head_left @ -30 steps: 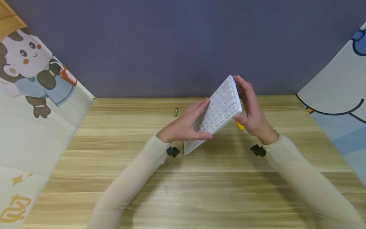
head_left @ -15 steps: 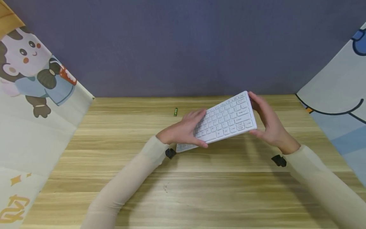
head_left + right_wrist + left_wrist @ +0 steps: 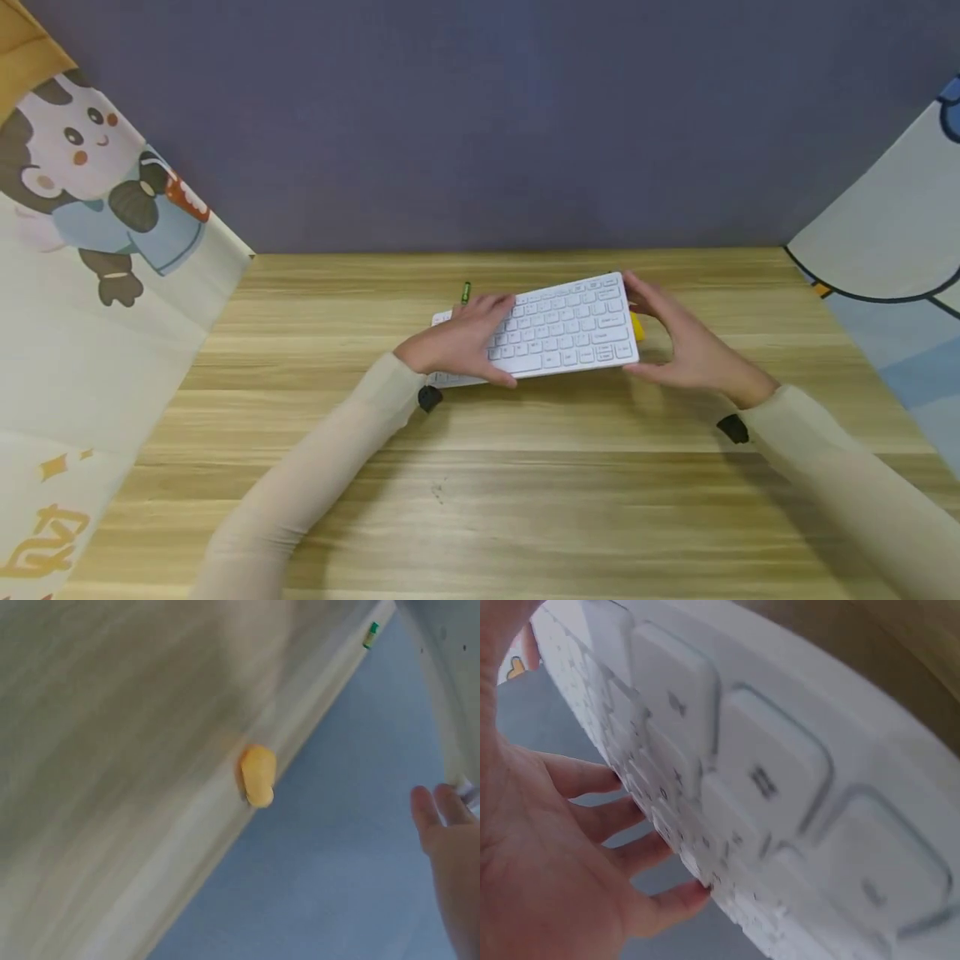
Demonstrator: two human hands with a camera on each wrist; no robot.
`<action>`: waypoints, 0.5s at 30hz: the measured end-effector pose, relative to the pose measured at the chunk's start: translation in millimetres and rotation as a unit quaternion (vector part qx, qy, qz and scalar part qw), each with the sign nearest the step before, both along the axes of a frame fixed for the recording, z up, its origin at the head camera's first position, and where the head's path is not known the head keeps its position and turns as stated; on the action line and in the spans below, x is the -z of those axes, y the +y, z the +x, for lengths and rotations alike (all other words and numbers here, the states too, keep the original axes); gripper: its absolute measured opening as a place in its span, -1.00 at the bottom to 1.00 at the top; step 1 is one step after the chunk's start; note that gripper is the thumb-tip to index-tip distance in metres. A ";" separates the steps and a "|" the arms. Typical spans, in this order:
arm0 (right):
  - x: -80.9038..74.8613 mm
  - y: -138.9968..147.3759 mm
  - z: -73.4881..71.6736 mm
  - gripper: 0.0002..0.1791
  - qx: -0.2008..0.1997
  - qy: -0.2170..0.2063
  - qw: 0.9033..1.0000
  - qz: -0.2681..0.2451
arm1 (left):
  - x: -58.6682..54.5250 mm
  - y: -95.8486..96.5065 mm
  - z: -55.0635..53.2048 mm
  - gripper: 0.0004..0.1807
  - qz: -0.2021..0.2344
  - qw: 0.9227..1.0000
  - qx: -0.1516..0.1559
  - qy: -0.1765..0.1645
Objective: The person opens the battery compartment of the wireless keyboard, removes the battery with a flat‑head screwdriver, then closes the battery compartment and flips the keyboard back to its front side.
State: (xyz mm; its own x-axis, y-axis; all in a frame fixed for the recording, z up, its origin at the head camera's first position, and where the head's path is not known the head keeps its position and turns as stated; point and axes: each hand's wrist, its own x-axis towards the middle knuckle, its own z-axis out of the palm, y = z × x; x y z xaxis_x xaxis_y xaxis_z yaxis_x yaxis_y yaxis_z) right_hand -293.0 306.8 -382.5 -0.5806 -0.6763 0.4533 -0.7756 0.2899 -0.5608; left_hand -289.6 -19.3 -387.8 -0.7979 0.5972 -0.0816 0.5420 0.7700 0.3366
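Observation:
A white keyboard point(image 3: 562, 329) lies almost flat, keys up, low over the wooden table point(image 3: 525, 500); I cannot tell whether it touches the wood. My left hand point(image 3: 461, 342) grips its left part, fingers over the keys and thumb at the front edge. My right hand point(image 3: 678, 342) holds the right end between fingers and thumb. In the left wrist view the keys point(image 3: 765, 787) fill the frame beside my left hand point(image 3: 562, 855). The right wrist view shows only the fingertips of my right hand point(image 3: 450, 832) and the keyboard's edge point(image 3: 450, 690).
A small green battery point(image 3: 466, 291) lies behind the keyboard's left part, also seen as a battery point(image 3: 370, 634) in the right wrist view. A yellow object point(image 3: 637, 327) point(image 3: 257, 775) sits on the table by the keyboard's right end. Printed cloth panels point(image 3: 90, 275) flank the table.
The keyboard has swung down from a steep tilt to almost flat and moved left and lower toward the table. Both hands kept their hold and came down with it.

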 end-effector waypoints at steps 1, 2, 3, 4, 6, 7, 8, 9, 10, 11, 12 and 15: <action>6.6 0.9 -3.3 0.33 0.006 -0.006 1.000 0.018 | 1.3 -1.4 -0.6 0.38 -0.006 1.000 -0.001 0.002; 13.4 1.7 -6.6 0.33 0.013 -0.018 0.999 0.037 | 2.2 -2.5 -1.0 0.38 -0.012 1.000 -0.003 0.003; 19.4 2.4 -9.6 0.33 0.017 -0.031 0.998 0.056 | 2.9 -3.3 -1.0 0.37 -0.017 1.000 -0.006 0.003; 23.9 2.2 -11.2 0.32 0.023 -0.044 0.996 0.076 | 4.3 -3.7 -1.6 0.38 -0.024 1.000 -0.008 0.006; 28.5 -0.4 -11.8 0.30 0.031 -0.077 0.991 0.109 | 7.5 -4.0 -2.8 0.38 -0.034 0.999 -0.014 0.009; 30.1 -2.3 -12.2 0.28 0.034 -0.091 0.987 0.127 | 9.2 -3.8 -3.6 0.38 -0.038 0.999 -0.017 0.009; 31.2 -4.5 -12.5 0.26 0.035 -0.104 0.983 0.145 | 10.8 -3.4 -4.1 0.37 -0.045 0.999 -0.020 0.011; 31.8 -6.8 -12.8 0.24 0.038 -0.113 0.980 0.162 | 12.3 -2.8 -4.7 0.38 -0.052 0.998 -0.023 0.011; 32.7 -9.3 -13.3 0.22 0.042 -0.122 0.975 0.180 | 13.9 -1.9 -5.4 0.38 -0.058 0.998 -0.026 0.011; 33.2 -12.0 -14.0 0.20 0.045 -0.130 0.971 0.197 | 15.4 -1.0 -5.9 0.38 -0.065 0.997 -0.030 0.010; 33.7 -14.7 -14.6 0.19 0.046 -0.136 0.967 0.212 | 16.4 -0.2 -6.2 0.38 -0.070 0.997 -0.033 0.008; 37.3 -22.0 -17.2 0.16 0.048 -0.151 0.956 0.247 | 19.8 1.3 -5.9 0.39 -0.088 0.995 -0.047 0.002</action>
